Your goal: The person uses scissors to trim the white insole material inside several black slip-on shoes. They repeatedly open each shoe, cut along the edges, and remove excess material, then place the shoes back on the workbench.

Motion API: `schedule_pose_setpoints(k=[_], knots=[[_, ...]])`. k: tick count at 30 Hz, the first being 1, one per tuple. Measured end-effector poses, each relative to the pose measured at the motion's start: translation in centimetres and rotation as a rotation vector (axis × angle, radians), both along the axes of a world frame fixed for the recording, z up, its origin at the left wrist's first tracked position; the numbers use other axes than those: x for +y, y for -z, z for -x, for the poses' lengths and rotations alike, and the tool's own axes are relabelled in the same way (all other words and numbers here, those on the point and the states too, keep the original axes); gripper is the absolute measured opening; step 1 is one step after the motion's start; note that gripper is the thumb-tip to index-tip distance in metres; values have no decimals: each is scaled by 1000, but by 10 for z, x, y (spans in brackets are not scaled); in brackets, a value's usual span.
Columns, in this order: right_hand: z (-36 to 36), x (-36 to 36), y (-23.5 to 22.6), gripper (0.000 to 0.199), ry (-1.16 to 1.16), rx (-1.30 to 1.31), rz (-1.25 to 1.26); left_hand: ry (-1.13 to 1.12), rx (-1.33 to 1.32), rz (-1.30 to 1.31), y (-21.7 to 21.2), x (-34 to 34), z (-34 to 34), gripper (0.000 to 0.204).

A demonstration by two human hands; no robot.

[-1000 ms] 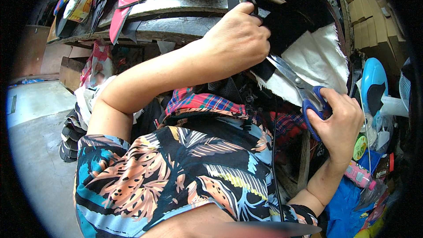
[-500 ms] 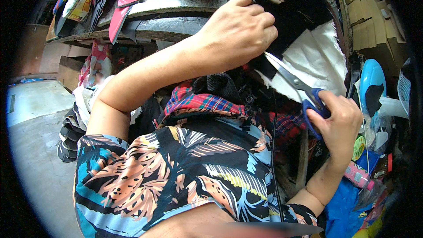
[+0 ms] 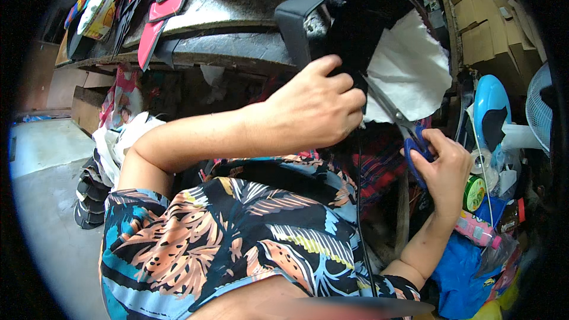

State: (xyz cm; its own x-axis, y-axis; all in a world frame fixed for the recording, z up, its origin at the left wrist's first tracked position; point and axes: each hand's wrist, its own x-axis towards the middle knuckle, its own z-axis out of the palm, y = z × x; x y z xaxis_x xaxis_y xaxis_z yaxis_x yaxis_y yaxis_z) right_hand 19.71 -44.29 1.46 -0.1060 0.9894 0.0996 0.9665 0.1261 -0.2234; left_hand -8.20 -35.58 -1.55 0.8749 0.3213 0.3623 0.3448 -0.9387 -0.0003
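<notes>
My right hand (image 3: 447, 163) grips a pair of scissors (image 3: 388, 105) by their blue handles, thumb and fingers through the loops. Their metal blades point up and left, across a white cloth piece (image 3: 412, 62) with a ragged edge. That cloth lies against black material (image 3: 349, 32), inside a wide, bent black band (image 3: 293, 26). My left hand (image 3: 323, 98) is closed at the lower edge of the black material, close to the blade tips. Its fingertips are hidden beneath the hand, so the exact hold cannot be seen.
A worn work table (image 3: 231, 47) stands ahead, with red-and-black cut pieces (image 3: 157, 18) at its left. Flattened cardboard (image 3: 483, 18) is stacked at far right. Below it are a blue-and-white fan (image 3: 492, 106), a pink bottle (image 3: 477, 229) and a blue plastic bag (image 3: 453, 278). Plaid cloth (image 3: 379, 169) hangs beneath my hands.
My left hand has come down toward me, away from the upper edge of the black material. The band's left side now shows. The scissors stay in my right hand, their tips beside my left hand.
</notes>
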Motion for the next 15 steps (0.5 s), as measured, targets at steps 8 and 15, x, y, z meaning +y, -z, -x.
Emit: schedule_pose_setpoints(k=[8,15], knots=[[1,-1,-7,33,-10,-31,-23,266,-131,104,-1,13,5,16],[-12,19,-26,33,76,66,-181,-64,28,-110,-8,10,4,45]])
